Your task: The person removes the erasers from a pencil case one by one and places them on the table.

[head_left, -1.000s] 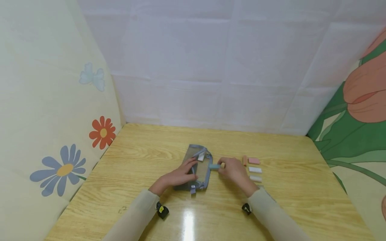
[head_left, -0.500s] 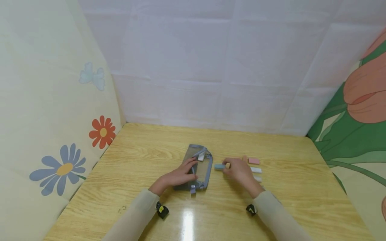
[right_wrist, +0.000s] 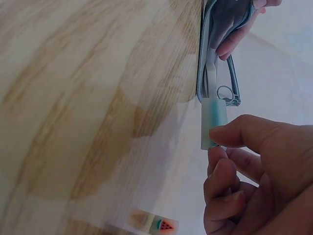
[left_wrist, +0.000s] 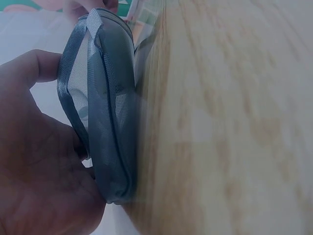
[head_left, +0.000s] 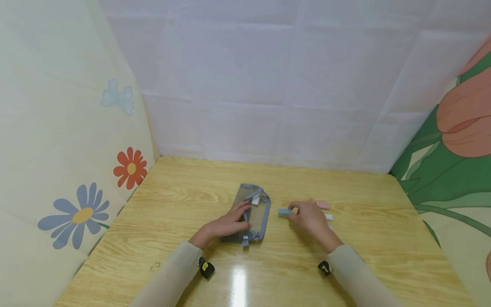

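Observation:
My left hand [head_left: 230,222] rests with its fingers spread on a grey-blue mesh zip pouch [head_left: 264,221]. The pouch lies unzipped, its opening toward the right, and a small white block [head_left: 256,199] shows inside. In the left wrist view the pouch [left_wrist: 112,117] stands against the palm side of the fingers. To the right of the pouch, my right hand [head_left: 310,217] pinches a light blue eraser [head_left: 284,212] between thumb and fingers. The right wrist view shows the thumb on the end of this translucent eraser [right_wrist: 213,117], close over the table; the other fingers curl underneath.
Behind and beside the right hand lie a pink eraser [head_left: 323,205], a white one [head_left: 329,217] and an orange one [head_left: 312,200], partly hidden. A watermelon-patterned block [right_wrist: 166,224] shows in the right wrist view. The wood-grain table [head_left: 192,179] ends at a white cloth [head_left: 230,85].
My right hand has drawn away from the pouch's edge to the right, carrying the light blue eraser and covering more of the erasers behind it. The left hand and pouch stay put.

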{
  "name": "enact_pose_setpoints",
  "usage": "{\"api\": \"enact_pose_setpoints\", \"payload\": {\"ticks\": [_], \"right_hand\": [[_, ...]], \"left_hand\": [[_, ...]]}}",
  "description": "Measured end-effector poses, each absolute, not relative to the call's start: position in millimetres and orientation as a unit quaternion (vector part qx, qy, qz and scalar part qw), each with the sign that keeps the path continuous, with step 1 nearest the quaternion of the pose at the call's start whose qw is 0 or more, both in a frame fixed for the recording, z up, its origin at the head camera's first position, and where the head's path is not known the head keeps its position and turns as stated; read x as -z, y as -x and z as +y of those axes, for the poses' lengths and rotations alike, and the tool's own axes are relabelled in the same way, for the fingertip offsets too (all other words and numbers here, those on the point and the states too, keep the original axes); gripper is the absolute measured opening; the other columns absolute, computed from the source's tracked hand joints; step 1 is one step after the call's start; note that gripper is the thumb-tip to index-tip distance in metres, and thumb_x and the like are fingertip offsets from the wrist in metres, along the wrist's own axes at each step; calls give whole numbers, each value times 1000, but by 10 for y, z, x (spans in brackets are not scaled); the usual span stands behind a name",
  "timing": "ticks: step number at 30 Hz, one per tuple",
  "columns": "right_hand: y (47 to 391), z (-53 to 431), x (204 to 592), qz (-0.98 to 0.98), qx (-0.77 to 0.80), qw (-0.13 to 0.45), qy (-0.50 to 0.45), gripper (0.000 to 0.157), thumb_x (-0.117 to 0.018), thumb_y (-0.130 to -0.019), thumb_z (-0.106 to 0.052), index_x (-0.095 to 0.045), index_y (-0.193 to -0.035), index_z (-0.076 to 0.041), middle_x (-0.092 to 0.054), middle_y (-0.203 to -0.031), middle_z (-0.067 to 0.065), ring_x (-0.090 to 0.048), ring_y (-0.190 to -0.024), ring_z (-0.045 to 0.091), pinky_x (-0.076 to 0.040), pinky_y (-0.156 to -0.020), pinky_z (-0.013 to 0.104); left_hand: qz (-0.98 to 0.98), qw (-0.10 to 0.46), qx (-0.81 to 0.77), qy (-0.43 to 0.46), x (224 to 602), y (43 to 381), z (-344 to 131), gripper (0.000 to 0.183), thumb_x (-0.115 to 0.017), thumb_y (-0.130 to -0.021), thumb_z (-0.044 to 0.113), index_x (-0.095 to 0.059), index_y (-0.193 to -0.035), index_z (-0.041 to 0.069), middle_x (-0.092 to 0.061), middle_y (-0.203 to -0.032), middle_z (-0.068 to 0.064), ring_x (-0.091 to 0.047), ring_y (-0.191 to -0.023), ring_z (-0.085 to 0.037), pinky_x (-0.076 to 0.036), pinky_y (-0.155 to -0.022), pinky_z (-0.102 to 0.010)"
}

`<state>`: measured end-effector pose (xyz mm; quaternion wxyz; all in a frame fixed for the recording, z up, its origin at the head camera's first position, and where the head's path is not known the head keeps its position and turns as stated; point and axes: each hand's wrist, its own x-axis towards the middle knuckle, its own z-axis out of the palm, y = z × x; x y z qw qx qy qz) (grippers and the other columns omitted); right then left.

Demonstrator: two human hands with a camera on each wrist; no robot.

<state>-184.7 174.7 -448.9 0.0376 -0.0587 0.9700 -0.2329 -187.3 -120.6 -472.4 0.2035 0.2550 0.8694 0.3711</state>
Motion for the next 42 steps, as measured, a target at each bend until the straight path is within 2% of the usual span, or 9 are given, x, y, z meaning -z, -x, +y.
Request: {"api": "enact_pose_setpoints", "payload": {"ticks": [6,9,14,20,23,27,30,36,42], "right_hand": [[1822,1827,4475,967,244,37,62,25,-75,-86,-21,-76,-110,-14,-68,-79,1,-56,-61,15,-41,-49,27],[1814,1864,4469,967,243,41,56,26,-75,-87,-22,-76,-112,-14,-69,-82,2,-56,-60,14,-41,-48,27],[1792,1925,4463,969,239,45,43,28,-74,-86,-22,-75,-113,-16,-69,-92,5,-55,-64,15,-42,-50,28],[1769,1997,4459,970,238,41,39,28,-74,-86,-22,-75,-113,-15,-70,-114,14,-58,-77,20,-45,-55,30],[1772,2025,4459,971,231,34,41,26,-74,-86,-24,-76,-111,-16,-71,-105,10,-59,-83,23,-46,-58,30],[1784,2057,4466,973,225,29,47,24,-75,-87,-24,-76,-110,-16,-67,-88,2,-58,-81,21,-46,-58,31],[1784,2079,4462,973,222,27,51,24,-75,-87,-24,-76,-109,-16,-68,-91,3,-60,-80,21,-48,-61,33],[1761,2120,4425,972,226,31,52,26,-73,-87,-23,-76,-111,-14,-73,-106,11,-66,-93,28,-55,-73,43],[1764,2151,4404,970,233,51,43,25,-72,-89,-23,-74,-112,-13,-73,-102,8,-62,-78,20,-51,-66,37]], "left_hand": [[867,206,-375,-254,4716,1862,-1208,82,-54,-92,41,-27,-159,4,-10,-169,-12,-13,-154,-36,-25,-120,-57],[867,206,-375,-254,4717,1860,-1208,82,-54,-92,41,-27,-159,4,-10,-169,-12,-13,-154,-36,-25,-120,-56],[867,206,-375,-254,4720,1858,-1205,81,-54,-93,40,-27,-159,4,-10,-169,-11,-12,-155,-36,-25,-120,-56],[868,206,-374,-252,4718,1857,-1199,81,-54,-93,41,-27,-159,4,-10,-169,-11,-12,-155,-36,-24,-120,-57],[868,206,-375,-252,4720,1858,-1201,81,-54,-93,41,-26,-160,4,-9,-169,-11,-11,-155,-36,-24,-120,-57],[868,205,-375,-252,4725,1859,-1201,81,-54,-93,41,-26,-160,5,-9,-169,-11,-11,-155,-36,-25,-120,-57],[868,205,-376,-251,4730,1861,-1201,80,-55,-94,40,-26,-160,6,-9,-169,-10,-10,-155,-36,-25,-120,-57],[868,206,-375,-251,4736,1866,-1210,79,-54,-94,39,-26,-160,6,-9,-169,-11,-11,-155,-36,-25,-120,-58],[868,207,-375,-251,4710,1866,-1208,79,-55,-95,38,-26,-160,6,-9,-169,-11,-10,-155,-36,-25,-119,-59]]}}
